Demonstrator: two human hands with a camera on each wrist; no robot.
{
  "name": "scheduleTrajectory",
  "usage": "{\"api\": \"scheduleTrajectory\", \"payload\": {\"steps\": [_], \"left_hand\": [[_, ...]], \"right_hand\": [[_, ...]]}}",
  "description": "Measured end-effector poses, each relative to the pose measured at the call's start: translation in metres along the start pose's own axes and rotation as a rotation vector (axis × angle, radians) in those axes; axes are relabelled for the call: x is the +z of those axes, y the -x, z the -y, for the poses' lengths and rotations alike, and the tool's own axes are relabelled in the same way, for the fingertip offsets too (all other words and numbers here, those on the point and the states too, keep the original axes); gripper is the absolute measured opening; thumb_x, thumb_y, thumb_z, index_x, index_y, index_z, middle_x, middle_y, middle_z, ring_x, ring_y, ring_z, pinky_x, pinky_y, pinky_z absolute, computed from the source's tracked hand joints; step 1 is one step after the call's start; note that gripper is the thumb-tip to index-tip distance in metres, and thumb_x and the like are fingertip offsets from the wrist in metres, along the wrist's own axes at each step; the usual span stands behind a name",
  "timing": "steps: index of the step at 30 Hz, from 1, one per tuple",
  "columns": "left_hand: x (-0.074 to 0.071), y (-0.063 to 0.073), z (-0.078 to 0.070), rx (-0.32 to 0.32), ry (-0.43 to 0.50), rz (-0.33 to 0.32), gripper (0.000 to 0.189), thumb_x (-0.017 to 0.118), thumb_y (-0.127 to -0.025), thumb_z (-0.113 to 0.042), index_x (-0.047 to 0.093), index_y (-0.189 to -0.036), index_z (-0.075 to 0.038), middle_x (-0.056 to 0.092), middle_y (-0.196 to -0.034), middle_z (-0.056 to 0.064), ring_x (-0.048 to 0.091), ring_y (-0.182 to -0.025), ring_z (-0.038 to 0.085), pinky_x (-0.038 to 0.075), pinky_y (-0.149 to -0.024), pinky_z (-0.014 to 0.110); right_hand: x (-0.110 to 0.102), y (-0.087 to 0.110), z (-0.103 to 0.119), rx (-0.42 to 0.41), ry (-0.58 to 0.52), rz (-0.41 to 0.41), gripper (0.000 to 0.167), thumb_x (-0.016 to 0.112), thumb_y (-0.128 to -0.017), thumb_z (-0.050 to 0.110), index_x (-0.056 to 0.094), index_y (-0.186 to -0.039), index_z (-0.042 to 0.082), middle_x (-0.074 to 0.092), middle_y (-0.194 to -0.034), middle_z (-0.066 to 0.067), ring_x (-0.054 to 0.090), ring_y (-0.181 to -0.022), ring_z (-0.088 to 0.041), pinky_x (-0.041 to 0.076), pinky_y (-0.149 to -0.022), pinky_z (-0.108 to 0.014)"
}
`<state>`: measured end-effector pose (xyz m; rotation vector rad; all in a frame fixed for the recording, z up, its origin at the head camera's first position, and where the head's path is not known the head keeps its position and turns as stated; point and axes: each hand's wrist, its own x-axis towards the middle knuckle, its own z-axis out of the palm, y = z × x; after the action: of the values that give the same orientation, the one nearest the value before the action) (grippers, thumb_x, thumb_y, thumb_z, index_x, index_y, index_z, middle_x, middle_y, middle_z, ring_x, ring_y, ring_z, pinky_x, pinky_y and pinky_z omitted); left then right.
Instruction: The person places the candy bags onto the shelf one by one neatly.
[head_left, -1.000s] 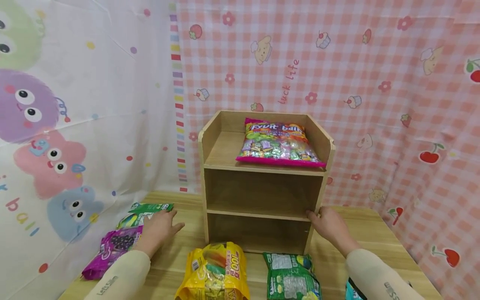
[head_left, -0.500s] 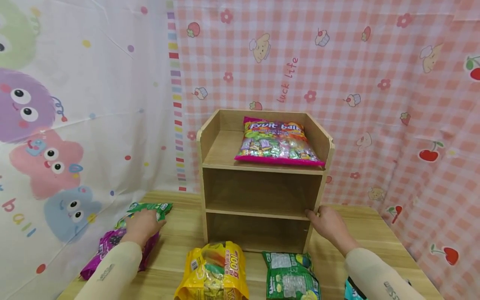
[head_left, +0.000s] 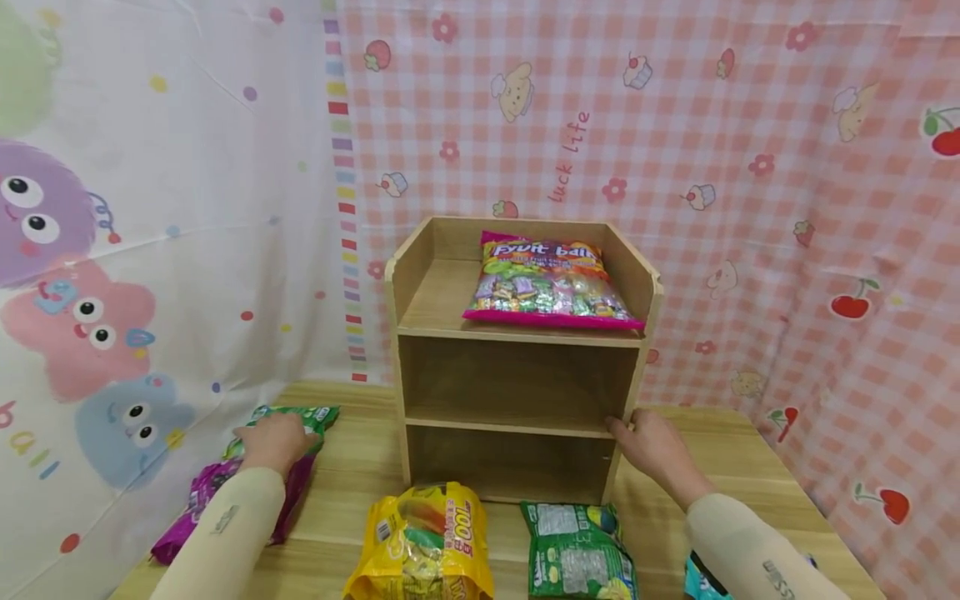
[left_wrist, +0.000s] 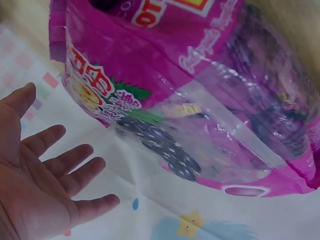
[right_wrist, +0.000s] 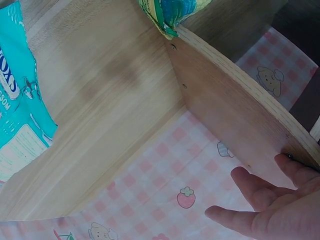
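In the head view my left hand [head_left: 273,442] is over a green snack bag [head_left: 318,417] and a purple bag with a grape picture [head_left: 202,492], partly covering both. The left wrist view shows this hand [left_wrist: 55,170] with spread fingers, beside the large purple bag [left_wrist: 155,65] and apart from it. My right hand [head_left: 660,454] holds the right side panel of a small wooden shelf [head_left: 517,427], its thumb over the front edge. In the right wrist view its fingers [right_wrist: 255,187] lie along the panel's outer face [right_wrist: 215,95]; the thumb is hidden.
A pink "Fyuit balls" candy bag [head_left: 555,283] lies on the shelf's top. In front are a yellow bag [head_left: 423,542] and another green bag [head_left: 577,550]. A turquoise bag [head_left: 701,579] is partly under my right forearm. Patterned cloths [head_left: 600,100] hang behind the wooden table [head_left: 352,467].
My left hand has moved left, onto the green and purple bags. The right hand stays at the shelf's side panel. The head view has shifted slightly.
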<state>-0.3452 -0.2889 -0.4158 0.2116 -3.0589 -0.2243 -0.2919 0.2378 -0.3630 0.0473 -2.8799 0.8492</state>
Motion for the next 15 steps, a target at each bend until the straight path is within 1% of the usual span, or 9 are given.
{"api": "scheduleTrajectory", "payload": {"steps": [4,10,12,13,14,15], "left_hand": [[0.002,-0.005,0.003,-0.020,-0.005,0.013,0.057,0.067,-0.091,-0.039,0.062,-0.108,0.015,0.059,-0.106,0.042,0.052,-0.104,0.062,0.022,-0.093,0.084],[0.007,-0.012,0.008,-0.041,-0.016,0.061,0.055,0.065,-0.091,-0.037,0.062,-0.109,0.015,0.061,-0.107,0.038,0.055,-0.103,0.060,0.022,-0.091,0.085],[0.006,-0.010,0.007,-0.045,-0.021,0.075,0.054,0.063,-0.091,-0.036,0.062,-0.109,0.015,0.062,-0.107,0.037,0.055,-0.104,0.060,0.022,-0.090,0.085],[0.007,-0.009,0.007,-0.062,-0.023,0.082,0.054,0.062,-0.090,-0.036,0.062,-0.109,0.015,0.061,-0.108,0.038,0.054,-0.105,0.060,0.022,-0.091,0.085],[0.009,-0.010,0.009,-0.076,-0.022,0.089,0.054,0.062,-0.090,-0.036,0.062,-0.109,0.014,0.061,-0.110,0.038,0.053,-0.107,0.061,0.022,-0.092,0.085],[0.020,-0.016,0.013,-0.098,-0.029,0.076,0.054,0.060,-0.091,-0.038,0.064,-0.107,0.013,0.061,-0.109,0.037,0.052,-0.108,0.061,0.019,-0.092,0.085]], "right_hand": [[0.000,0.000,0.002,0.004,-0.008,-0.009,0.040,0.052,-0.100,0.038,0.050,-0.076,0.006,0.044,-0.064,-0.006,0.043,-0.057,-0.020,0.035,-0.052,-0.033],[0.000,0.000,0.005,0.006,0.001,-0.019,0.040,0.052,-0.099,0.037,0.048,-0.073,0.007,0.044,-0.063,-0.006,0.043,-0.056,-0.020,0.035,-0.052,-0.032],[0.000,0.000,0.005,0.008,0.002,-0.016,0.040,0.052,-0.099,0.038,0.049,-0.074,0.007,0.044,-0.063,-0.006,0.043,-0.057,-0.020,0.035,-0.053,-0.033],[0.000,-0.001,0.006,0.005,0.001,-0.014,0.040,0.052,-0.099,0.038,0.050,-0.075,0.006,0.045,-0.064,-0.006,0.043,-0.057,-0.020,0.035,-0.053,-0.033],[0.000,-0.001,0.006,0.006,-0.002,-0.011,0.040,0.052,-0.100,0.038,0.051,-0.076,0.005,0.045,-0.064,-0.007,0.044,-0.057,-0.021,0.036,-0.053,-0.033],[0.000,-0.001,0.006,0.006,-0.002,-0.009,0.039,0.052,-0.100,0.037,0.052,-0.078,0.005,0.045,-0.065,-0.007,0.044,-0.058,-0.021,0.036,-0.054,-0.033]]}}
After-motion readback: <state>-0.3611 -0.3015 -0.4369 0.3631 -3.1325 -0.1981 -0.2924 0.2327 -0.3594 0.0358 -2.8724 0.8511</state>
